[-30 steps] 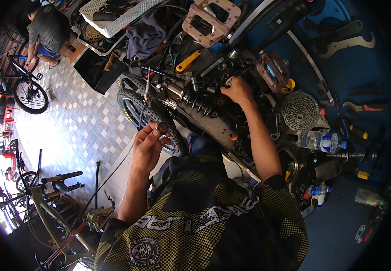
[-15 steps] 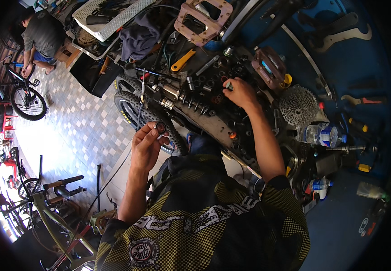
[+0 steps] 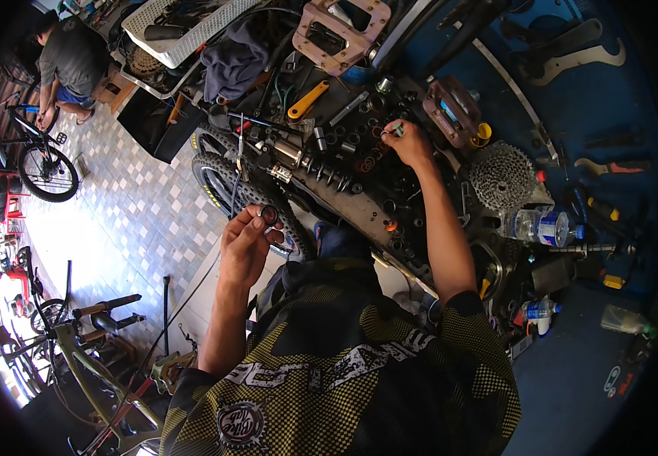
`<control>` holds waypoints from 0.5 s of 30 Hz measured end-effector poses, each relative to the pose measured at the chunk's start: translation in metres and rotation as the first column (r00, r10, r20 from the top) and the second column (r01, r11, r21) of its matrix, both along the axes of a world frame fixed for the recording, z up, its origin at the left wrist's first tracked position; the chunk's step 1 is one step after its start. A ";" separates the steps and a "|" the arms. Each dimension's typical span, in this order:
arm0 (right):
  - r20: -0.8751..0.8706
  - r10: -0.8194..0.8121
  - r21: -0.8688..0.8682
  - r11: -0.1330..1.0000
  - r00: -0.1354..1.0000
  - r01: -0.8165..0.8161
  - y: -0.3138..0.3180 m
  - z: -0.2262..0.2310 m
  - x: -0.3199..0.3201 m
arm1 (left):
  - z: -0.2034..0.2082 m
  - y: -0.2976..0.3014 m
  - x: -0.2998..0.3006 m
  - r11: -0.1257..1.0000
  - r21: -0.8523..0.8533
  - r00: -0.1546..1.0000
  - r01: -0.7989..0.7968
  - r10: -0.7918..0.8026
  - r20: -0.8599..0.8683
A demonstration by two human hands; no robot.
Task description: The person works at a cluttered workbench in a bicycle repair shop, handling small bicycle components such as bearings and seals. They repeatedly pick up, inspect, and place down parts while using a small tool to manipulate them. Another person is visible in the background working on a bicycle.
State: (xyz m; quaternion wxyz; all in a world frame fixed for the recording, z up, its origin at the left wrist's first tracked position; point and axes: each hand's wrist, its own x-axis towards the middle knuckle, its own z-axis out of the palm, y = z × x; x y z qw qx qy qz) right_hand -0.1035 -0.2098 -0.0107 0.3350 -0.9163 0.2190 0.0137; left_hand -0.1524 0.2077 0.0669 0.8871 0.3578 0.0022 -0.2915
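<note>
My left hand (image 3: pixel 244 242), raised over the near side of the bench, pinches a small dark ring-shaped part (image 3: pixel 268 215) between thumb and fingers. Farther out to the right, my right hand (image 3: pixel 408 144) is closed on a small pale-green piece (image 3: pixel 397 128), whose kind is too small to make out. Its fingertips are just above the dark benchtop, close to scattered orange-red rings (image 3: pixel 367 161) and small dark cylindrical parts. Between the hands lies a bicycle rear shock (image 3: pixel 329 176) with a dark coil spring. A silver socket (image 3: pixel 320 138) lies just beyond it.
A pinkish pedal (image 3: pixel 450 112), a cassette (image 3: pixel 500 176) and a water bottle (image 3: pixel 545 226) sit right of my right arm. A yellow-orange tool (image 3: pixel 308 99) and a dark cloth (image 3: pixel 235 62) lie at the back. Bicycle tyres (image 3: pixel 249 197) stand below the bench edge. Far left, another person (image 3: pixel 74 57) crouches beside a bicycle.
My right hand has shifted slightly away from me and to the right with the pale-green piece, uncovering more orange-red rings. My left hand stays nearly still with the dark ring-shaped part.
</note>
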 end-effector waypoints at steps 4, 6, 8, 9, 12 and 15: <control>-0.006 0.000 -0.079 0.997 1.000 -0.001 0.014 0.017 0.001 | -0.001 0.000 -0.001 1.000 0.003 1.000 -0.010 0.010 0.004; -0.026 0.052 -0.175 0.983 0.998 -0.056 0.027 0.025 -0.002 | -0.003 0.000 -0.001 1.000 0.002 1.000 -0.016 0.016 0.003; -0.075 0.135 -0.260 0.954 0.988 -0.150 0.040 0.032 -0.003 | -0.004 0.001 -0.002 1.000 0.001 1.000 -0.020 0.020 0.002; -0.080 0.175 -0.290 0.938 0.981 -0.191 0.041 0.029 -0.005 | -0.004 0.000 -0.002 1.000 -0.008 1.000 -0.017 0.017 0.000; -0.169 0.168 -0.321 0.922 0.971 -0.216 0.045 0.022 -0.006 | -0.003 -0.002 -0.002 1.000 -0.021 1.000 -0.011 0.011 -0.004; -0.196 0.213 -0.300 0.916 0.957 -0.265 0.045 0.024 -0.008 | -0.003 -0.001 -0.003 1.000 -0.011 1.000 -0.015 0.015 -0.006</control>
